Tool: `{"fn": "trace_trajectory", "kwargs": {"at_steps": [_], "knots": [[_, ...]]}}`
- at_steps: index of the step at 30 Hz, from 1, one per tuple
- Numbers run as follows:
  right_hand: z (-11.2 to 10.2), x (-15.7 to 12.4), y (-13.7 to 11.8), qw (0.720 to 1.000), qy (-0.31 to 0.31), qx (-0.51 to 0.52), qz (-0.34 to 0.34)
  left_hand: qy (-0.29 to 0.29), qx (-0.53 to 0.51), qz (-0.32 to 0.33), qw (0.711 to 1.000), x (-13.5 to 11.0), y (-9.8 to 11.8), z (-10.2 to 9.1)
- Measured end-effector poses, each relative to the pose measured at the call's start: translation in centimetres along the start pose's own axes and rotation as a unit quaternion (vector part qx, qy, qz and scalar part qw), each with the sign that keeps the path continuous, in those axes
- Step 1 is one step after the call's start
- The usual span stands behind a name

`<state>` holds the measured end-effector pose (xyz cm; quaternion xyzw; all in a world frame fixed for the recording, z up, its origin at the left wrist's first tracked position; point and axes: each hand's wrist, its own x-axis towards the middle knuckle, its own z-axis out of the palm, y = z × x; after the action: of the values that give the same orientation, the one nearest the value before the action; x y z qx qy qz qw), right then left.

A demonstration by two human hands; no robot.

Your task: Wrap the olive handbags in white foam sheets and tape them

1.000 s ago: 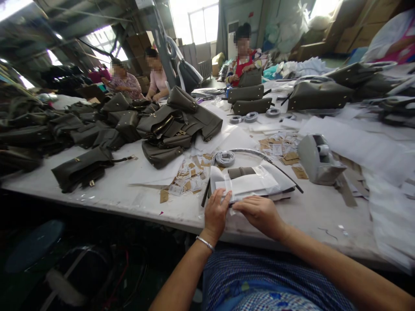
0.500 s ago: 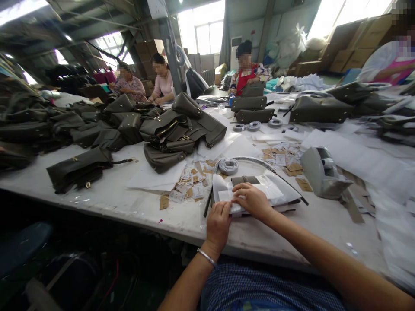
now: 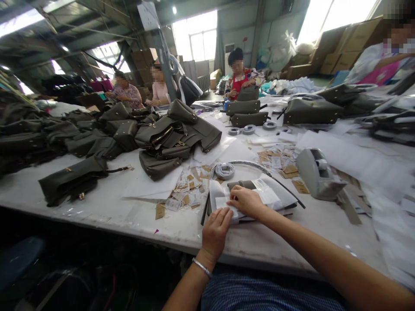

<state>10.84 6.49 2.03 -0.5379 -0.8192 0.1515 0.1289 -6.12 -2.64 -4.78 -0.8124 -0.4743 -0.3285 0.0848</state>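
An olive-grey bag (image 3: 241, 184), folded flat and partly wrapped in white paper (image 3: 215, 191), lies at the table edge in front of me. My left hand (image 3: 216, 231) rests with fingers stretched out flat along the near left side of the wrap. Just beside it, my right hand (image 3: 247, 201) is closed, its thumb and fingertips pinched together on top of the paper. Whatever is between those fingertips is too small to make out. A wrapped coiled strap (image 3: 224, 171) sits at the far side of the bag, and a long handle (image 3: 259, 166) arches behind it.
Right of the bag stands a grey tape dispenser (image 3: 319, 175). Tags (image 3: 189, 190) lie scattered to the left, with more tags (image 3: 280, 162) beyond. Olive bags (image 3: 177, 134) are heaped on the left, near a single bag (image 3: 73, 177). Co-workers (image 3: 241, 82) sit across the table.
My right hand's fingers have drawn together into a pinch and the left fingers lie flatter on the paper. The whole view has shifted slightly.
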Motion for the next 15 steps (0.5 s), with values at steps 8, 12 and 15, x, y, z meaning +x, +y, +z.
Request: {"fn": "trace_trajectory", "kwargs": {"at_steps": [8, 12, 15], "knots": [[-0.4, -1.0, 0.2, 0.998, 0.033, 0.043, -0.032, -0.026, -0.005, 0.002, 1.000, 0.7, 0.0, -0.6], [-4.4, -3.7, 4.5, 0.987, 0.127, 0.087, -0.041, -0.038, -0.010, -0.004, 0.999, 0.8, 0.0, -0.7], [-9.3, -6.8, 10.5, 0.955, 0.274, 0.090, 0.064, -0.027, -0.006, 0.009, 1.000, 0.8, -0.3, -0.7]]}}
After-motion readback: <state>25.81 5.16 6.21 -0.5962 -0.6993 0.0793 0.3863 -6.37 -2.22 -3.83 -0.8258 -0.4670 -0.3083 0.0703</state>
